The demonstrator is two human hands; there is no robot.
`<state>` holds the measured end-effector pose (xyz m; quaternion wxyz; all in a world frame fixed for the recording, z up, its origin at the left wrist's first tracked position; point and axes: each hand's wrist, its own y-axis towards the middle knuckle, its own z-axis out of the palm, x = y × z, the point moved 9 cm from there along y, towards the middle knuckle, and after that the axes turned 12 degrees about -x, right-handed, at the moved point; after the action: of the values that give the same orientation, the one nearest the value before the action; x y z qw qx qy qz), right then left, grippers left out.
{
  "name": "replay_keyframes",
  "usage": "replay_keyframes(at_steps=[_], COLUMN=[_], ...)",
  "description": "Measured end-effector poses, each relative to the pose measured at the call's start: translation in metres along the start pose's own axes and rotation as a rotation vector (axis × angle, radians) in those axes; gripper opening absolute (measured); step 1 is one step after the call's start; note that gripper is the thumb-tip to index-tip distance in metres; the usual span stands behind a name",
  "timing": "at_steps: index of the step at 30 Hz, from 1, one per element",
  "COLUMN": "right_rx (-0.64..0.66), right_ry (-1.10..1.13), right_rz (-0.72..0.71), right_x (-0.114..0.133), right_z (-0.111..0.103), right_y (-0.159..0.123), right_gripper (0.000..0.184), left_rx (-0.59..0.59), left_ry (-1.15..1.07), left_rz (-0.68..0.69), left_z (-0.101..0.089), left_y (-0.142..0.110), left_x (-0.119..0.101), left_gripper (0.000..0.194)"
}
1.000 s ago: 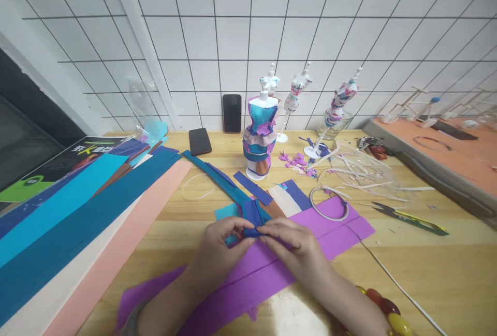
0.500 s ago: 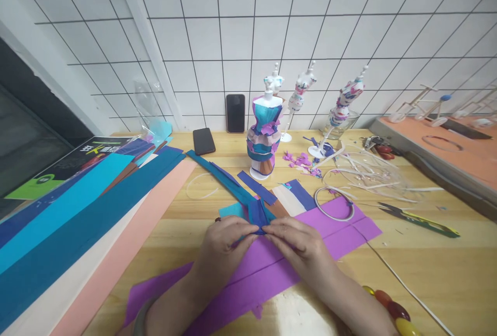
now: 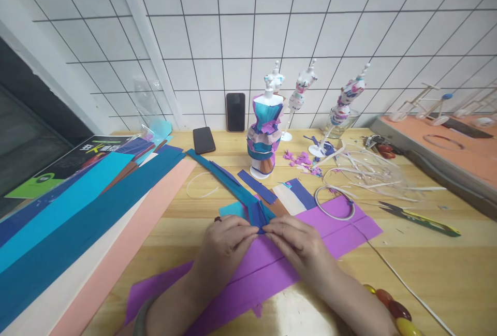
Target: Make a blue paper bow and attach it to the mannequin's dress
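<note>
My left hand (image 3: pixel 229 243) and my right hand (image 3: pixel 297 243) meet at the middle of the table, fingertips almost touching. Both pinch the near edge of a folded blue and teal crepe paper strip (image 3: pixel 257 215). Its long teal tail runs away to the upper left. Under my hands lies a wide purple paper sheet (image 3: pixel 267 268) with a crease along it. Just beyond are a loose dark blue strip (image 3: pixel 257 187) and a cream and blue paper piece (image 3: pixel 295 196). A small dress form (image 3: pixel 266 134) wrapped in coloured paper stands behind them.
Long paper strips (image 3: pixel 89 212) cover the left side. Two phones (image 3: pixel 204 141) are at the back. Thread snips (image 3: pixel 419 219), a wire ring (image 3: pixel 334 203) and tangled clear strips (image 3: pixel 373 170) lie to the right. More dress forms (image 3: pixel 347 100) stand near the wall.
Almost nothing differs. Both hands keep their pinch on the folded strip, and the view has shifted very slightly.
</note>
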<state>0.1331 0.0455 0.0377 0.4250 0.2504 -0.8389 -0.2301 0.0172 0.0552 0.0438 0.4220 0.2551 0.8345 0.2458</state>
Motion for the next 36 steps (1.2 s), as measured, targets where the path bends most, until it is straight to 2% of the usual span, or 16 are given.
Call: replay_keyframes(at_steps=[6, 17, 22, 30, 36], right_rx=[-0.037, -0.079, -0.080, -0.130, -0.147], right_ry=[-0.007, 0.018, 0.043, 0.149, 0.216], right_rz=[0.011, 0.057, 0.067, 0.233, 0.300], right_x=[0.001, -0.004, -0.003, -0.015, -0.020], right_z=[-0.003, -0.005, -0.006, -0.007, -0.007], right_y=[0.001, -0.001, 0.000, 0.001, 0.000], right_gripper=[0.018, 0.018, 0.018, 0.014, 0.011], left_rx=[0.000, 0.009, 0.010, -0.013, -0.011], left_ry=[-0.014, -0.128, -0.214, -0.258, -0.271], left_rz=[0.000, -0.168, -0.230, -0.188, -0.259], left_z=[0.000, 0.003, 0.004, 0.001, 0.002], left_y=[0.001, -0.001, 0.002, 0.002, 0.002], left_x=[0.000, 0.014, 0.015, 0.013, 0.016], left_gripper=[0.015, 0.017, 0.012, 0.010, 0.008])
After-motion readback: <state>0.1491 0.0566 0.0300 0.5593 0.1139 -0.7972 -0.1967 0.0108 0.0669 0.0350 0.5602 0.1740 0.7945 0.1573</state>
